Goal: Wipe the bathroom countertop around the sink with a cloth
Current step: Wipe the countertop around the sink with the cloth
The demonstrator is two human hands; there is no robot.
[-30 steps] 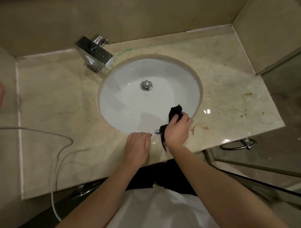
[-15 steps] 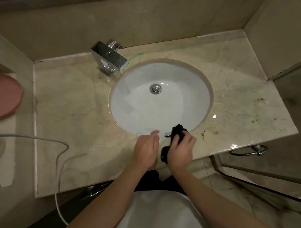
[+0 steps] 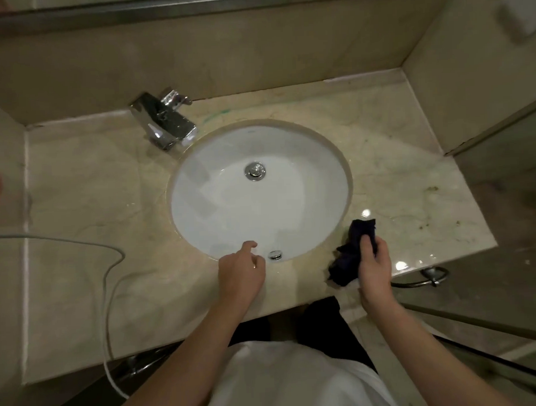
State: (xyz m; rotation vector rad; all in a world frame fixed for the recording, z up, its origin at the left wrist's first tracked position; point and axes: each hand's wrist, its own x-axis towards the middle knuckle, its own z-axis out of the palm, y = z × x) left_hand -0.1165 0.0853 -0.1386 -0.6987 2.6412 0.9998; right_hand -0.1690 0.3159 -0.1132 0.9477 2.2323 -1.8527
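Observation:
A beige marble countertop surrounds a white oval sink with a chrome drain. My right hand grips a crumpled dark cloth and holds it against the counter just right of the sink's front rim. My left hand rests on the counter at the sink's front edge, fingers loosely curled with the index finger reaching the rim, holding nothing. Brown stains mark the counter's right part.
A chrome faucet stands at the sink's back left. A white cable loops over the counter's left part and hangs off the front. A chrome towel ring sits below the right front edge. Glass panel on the right. Walls enclose back and sides.
My right hand has carried the cloth from the sink's front rim to the right, onto the counter beside the sink. My left hand has stayed at the front edge.

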